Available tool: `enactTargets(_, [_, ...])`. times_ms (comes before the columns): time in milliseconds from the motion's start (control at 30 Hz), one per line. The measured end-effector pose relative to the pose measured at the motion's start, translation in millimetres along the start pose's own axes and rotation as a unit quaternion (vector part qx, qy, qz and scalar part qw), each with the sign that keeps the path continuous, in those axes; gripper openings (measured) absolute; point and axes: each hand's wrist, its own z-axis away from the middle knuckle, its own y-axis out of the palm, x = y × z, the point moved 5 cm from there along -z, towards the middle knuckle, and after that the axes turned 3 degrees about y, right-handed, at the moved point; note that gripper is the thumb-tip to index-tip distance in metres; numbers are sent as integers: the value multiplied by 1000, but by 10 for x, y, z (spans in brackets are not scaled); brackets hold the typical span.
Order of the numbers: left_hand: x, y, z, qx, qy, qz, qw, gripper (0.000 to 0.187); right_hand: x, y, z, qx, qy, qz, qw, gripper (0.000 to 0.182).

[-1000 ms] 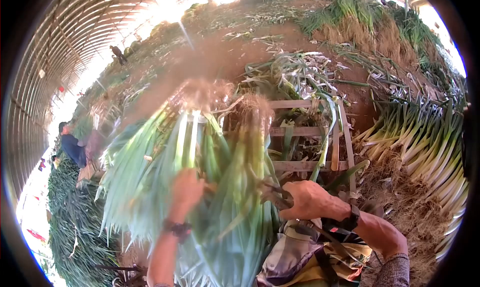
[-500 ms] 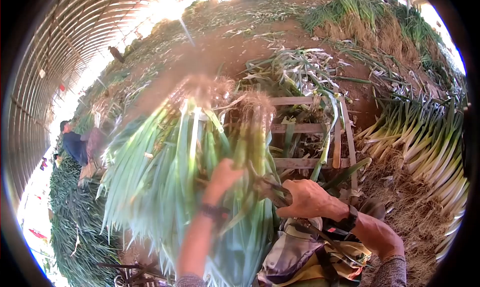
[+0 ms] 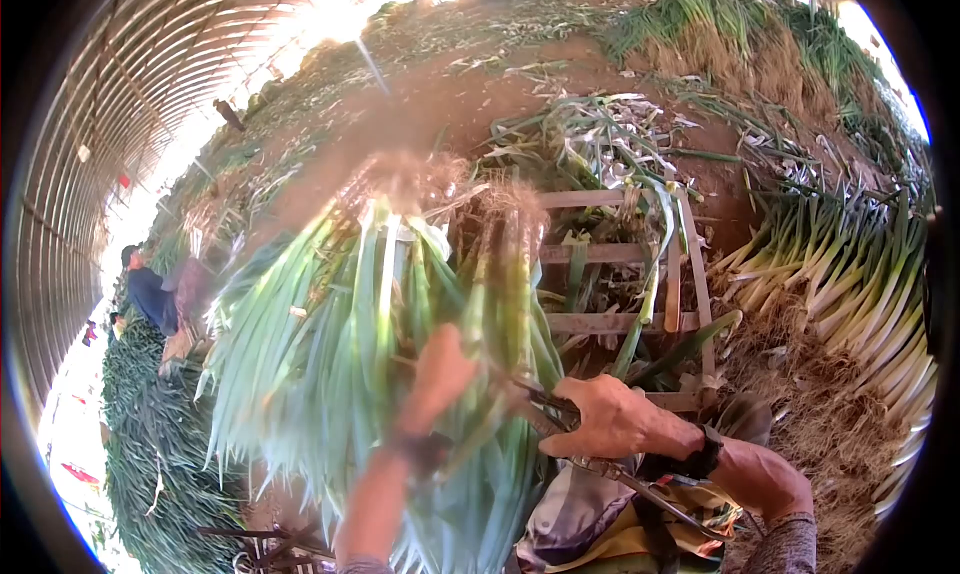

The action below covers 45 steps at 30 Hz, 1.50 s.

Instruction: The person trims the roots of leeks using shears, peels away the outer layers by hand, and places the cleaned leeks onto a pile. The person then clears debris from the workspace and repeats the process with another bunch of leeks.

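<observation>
A large bundle of green onions (image 3: 300,324) lies in front of me, roots away from me and leaves towards me. Across its right part, my left hand (image 3: 440,369) is blurred, with fingers curled in; what it holds is something I cannot tell. To the right of the leaves, my right hand (image 3: 615,414) is closed on dark brown strips (image 3: 540,399). These reach left over the onions, and one long end trails down to the right. A second, narrower clump of onions (image 3: 505,294) stands beside the large bundle, its roots pointing away.
A slatted wooden frame (image 3: 600,255) lies beyond my right hand with leaf scraps around it. More onions with pale stems (image 3: 850,284) are laid along the right. A leafy pile (image 3: 160,444) lines the left, near a seated person (image 3: 150,292). Arched ribs (image 3: 130,84) rise behind.
My left hand has shifted slightly down and to the left. The right hand has dropped a little, and the trailing brown strip now shows more clearly below it.
</observation>
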Motion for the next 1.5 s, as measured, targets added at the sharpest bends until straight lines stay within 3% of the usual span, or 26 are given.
enactTargets(367, [50, 46, 31, 31, -35, 16, 999, 47, -60, -10, -213, -24, 12, 9, 1000, 46])
enactTargets(533, [58, 134, 40, 32, -48, 4, 998, 50, -53, 81, -205, -62, -40, 65, 995, 46])
enactTargets(667, [-6, 180, 19, 33, -43, -38, 998, 52, -55, 82, -222, -44, 0, 79, 996, 45])
enactTargets(767, [-63, 194, 50, 20, -14, -36, 999, 53, -164, 79, -360, -95, -52, 122, 987, 44])
enactTargets(1000, [31, 260, 47, -7, -1, -31, 999, 56, -129, 110, -343, -57, -13, 97, 994, 41])
enactTargets(1200, [-123, 164, 57, 28, -4, 8, 1000, 58, -304, 39, -673, -109, -74, 82, 988, 46])
enactTargets(1300, [-217, 76, 74, 86, -38, 26, 995, 57, -227, -65, -802, -115, -74, 134, 981, 35])
enactTargets(1400, [-175, 82, 68, 68, -6, 48, 996, 54, -238, -151, -978, -117, -47, 149, 981, 37])
enactTargets(1500, [-156, 64, 97, 77, -54, 69, 993, 57, -223, -244, -1126, -134, -47, 161, 977, 35])
